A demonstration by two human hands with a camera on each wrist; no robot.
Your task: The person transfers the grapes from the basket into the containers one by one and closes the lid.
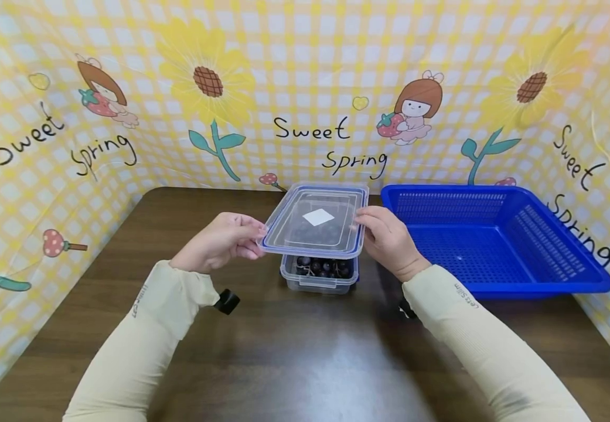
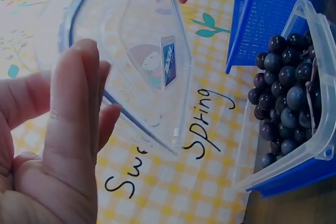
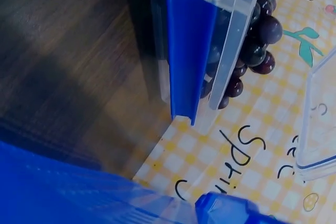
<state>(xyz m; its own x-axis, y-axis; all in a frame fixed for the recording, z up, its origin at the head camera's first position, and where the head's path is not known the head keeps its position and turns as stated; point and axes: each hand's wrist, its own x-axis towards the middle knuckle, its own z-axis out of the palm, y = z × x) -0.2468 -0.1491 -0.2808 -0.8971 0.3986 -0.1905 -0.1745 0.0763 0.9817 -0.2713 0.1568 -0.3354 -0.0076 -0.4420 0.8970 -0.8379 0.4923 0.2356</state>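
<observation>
A clear plastic lid [image 1: 283,237] with a blue seal and a white label is held level above a clear food container [image 1: 319,285]. My left hand [image 1: 225,239] pinches the lid's left edge between thumb and fingers. At the opposite edge, my right hand [image 1: 391,243] grips the lid. Dark grapes [image 2: 286,90] with stems fill the container below, some rising over its rim. A blue side latch [image 3: 189,56] hangs down on the container in the right wrist view. My right hand is out of that view.
A blue perforated basket [image 1: 457,246] stands on the right of the brown wooden table [image 1: 262,357], close to my right hand. Behind and at both sides hangs a yellow checked cloth [image 1: 305,70].
</observation>
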